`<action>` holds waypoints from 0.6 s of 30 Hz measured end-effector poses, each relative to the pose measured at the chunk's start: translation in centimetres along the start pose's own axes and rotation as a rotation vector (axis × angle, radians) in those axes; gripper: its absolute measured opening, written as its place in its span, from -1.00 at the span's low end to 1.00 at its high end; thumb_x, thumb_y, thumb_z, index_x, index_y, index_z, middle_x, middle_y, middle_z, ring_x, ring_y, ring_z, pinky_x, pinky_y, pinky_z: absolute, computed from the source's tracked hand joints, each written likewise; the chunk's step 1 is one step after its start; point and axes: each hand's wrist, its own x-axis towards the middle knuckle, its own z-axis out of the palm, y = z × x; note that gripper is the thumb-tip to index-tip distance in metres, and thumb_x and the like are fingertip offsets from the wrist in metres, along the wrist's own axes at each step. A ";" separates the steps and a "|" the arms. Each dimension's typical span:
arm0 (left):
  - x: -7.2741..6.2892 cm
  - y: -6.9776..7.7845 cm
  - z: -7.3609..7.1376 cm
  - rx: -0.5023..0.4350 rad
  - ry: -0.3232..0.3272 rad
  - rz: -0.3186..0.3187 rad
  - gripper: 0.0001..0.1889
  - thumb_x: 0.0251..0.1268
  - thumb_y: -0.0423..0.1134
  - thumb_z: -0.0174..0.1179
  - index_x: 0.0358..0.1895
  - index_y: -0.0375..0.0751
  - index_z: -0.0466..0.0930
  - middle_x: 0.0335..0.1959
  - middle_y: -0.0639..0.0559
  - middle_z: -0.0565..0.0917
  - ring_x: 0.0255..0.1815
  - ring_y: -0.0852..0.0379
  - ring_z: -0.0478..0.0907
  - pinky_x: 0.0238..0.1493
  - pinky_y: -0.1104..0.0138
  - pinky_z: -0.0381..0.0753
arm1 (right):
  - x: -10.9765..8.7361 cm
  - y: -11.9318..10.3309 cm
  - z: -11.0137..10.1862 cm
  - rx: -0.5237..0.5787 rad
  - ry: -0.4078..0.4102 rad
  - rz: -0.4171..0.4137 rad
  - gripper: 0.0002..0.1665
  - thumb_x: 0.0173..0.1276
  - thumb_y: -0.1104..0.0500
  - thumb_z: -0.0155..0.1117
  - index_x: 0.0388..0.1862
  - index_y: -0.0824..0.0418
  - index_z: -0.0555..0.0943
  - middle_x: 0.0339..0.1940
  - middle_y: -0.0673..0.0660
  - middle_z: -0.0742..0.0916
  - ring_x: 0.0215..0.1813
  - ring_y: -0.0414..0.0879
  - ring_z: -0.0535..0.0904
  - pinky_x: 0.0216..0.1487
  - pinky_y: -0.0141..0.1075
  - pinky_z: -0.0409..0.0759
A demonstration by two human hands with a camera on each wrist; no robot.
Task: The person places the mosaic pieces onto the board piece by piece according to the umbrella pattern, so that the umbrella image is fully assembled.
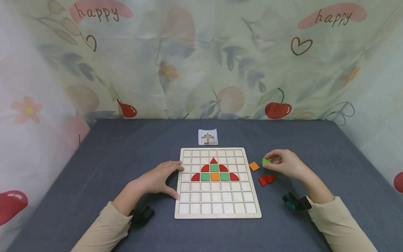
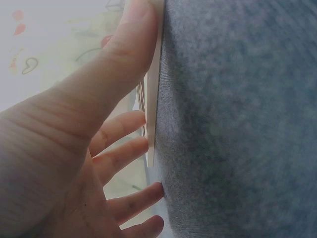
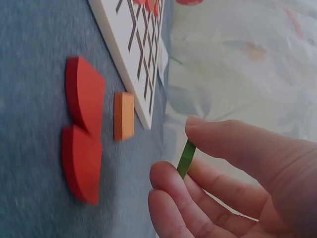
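Note:
A white grid board (image 1: 217, 208) lies on the table with a pattern in its cells: a red triangle (image 1: 213, 161) on top, red quarter-round tiles (image 1: 234, 176) at the sides, green squares and an orange square (image 1: 215, 176) between. My left hand (image 1: 154, 178) rests at the board's left edge, thumb and fingers spread and touching it. Off the board's right side, my right hand (image 1: 288, 162) pinches a small green tile (image 3: 186, 158), seen edge-on in the right wrist view, between thumb and fingers. Loose near it lie an orange tile (image 1: 254, 166) and two red quarter-round tiles (image 3: 85, 94).
Behind the board lies a small card (image 1: 207, 137) printed with a coloured grid pattern. The table has a dark grey cloth (image 1: 141, 136). A patterned curtain (image 1: 201, 70) hangs along its back edge. Black bands with devices (image 1: 296, 202) sit at both wrists.

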 end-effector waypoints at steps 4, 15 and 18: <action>0.0 0.0 0.0 -0.001 -0.001 -0.005 -0.06 -0.23 0.11 0.47 0.31 -0.17 0.30 0.43 -0.13 0.22 0.45 -0.16 0.12 0.37 -0.05 0.21 | 0.0 -0.5 0.6 0.025 -0.011 -0.029 -0.61 0.20 0.09 0.33 -0.08 0.32 0.60 -0.17 0.26 0.69 -0.29 -0.10 0.61 -0.37 -0.32 0.53; 0.1 -0.1 0.1 -0.003 -0.007 -0.020 -0.06 -0.24 0.12 0.47 0.31 -0.15 0.30 0.44 -0.11 0.21 0.46 -0.14 0.10 0.38 -0.04 0.20 | 0.1 -2.4 2.0 0.065 -0.031 -0.052 -0.64 0.20 0.15 0.33 -0.07 0.32 0.59 -0.16 0.24 0.69 -0.30 -0.13 0.61 -0.46 -0.34 0.51; 0.1 -0.1 0.1 -0.002 -0.007 -0.019 -0.06 -0.23 0.13 0.47 0.31 -0.15 0.30 0.44 -0.11 0.21 0.46 -0.14 0.10 0.38 -0.04 0.20 | 0.2 -2.9 2.4 0.066 -0.027 -0.058 -0.64 0.18 0.16 0.34 -0.08 0.32 0.59 -0.15 0.23 0.67 -0.30 -0.14 0.58 -0.47 -0.36 0.51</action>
